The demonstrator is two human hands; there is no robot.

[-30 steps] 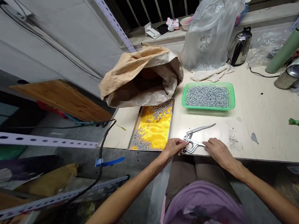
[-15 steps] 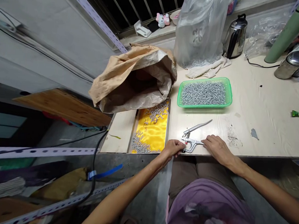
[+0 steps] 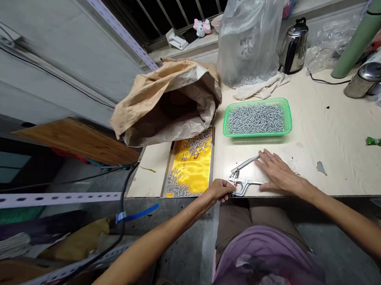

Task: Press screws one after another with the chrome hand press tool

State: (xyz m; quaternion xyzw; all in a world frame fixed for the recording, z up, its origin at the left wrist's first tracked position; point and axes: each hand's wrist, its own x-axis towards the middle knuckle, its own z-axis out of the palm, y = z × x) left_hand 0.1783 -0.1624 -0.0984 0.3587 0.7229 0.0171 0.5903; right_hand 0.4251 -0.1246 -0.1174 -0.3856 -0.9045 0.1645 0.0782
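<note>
- Worktop (image 3: 308,124): under both hands; keep the pliers flat against it.
- Green tray (image 3: 257,136) of metal pieces: beyond the fingers, clear of the handles' swing.
- Pliers (image 3: 245,183): between the hands; squeeze the handles evenly.
- Right fingers (image 3: 267,158): open, spread by both handle ends.
- Left fingers (image 3: 227,188): at the pliers' head, grip unclear; keep tips outside the bite.

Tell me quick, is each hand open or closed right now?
Left hand: fingers closed at the tool's head; whether they grip anything can't be told.
Right hand: open, fingers spread at its handles.
</note>
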